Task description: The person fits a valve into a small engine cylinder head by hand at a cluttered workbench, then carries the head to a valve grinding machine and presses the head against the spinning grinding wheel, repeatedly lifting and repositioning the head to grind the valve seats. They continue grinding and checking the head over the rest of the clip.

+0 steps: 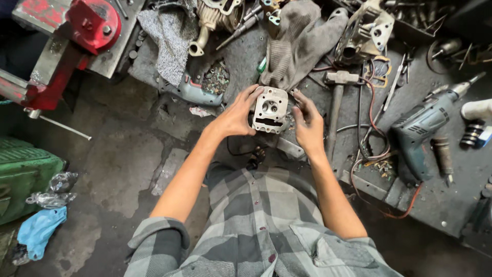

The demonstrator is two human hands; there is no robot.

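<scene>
Holding the pale, squarish cast-metal engine part (270, 109) between left hand (237, 117) and right hand (308, 124), fingers curled around its edges, probably works best kept level above the cluttered grey workbench (246, 61).

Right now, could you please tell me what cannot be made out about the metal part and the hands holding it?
- Head view: the back of the engine part faces away from the camera.
- The left hand covers the part's left edge, so its grip there is hidden.
- The right hand: its fingertips by the part's right edge are too small to tell contact.
- The vise is cut off by the top-left edge.
</scene>
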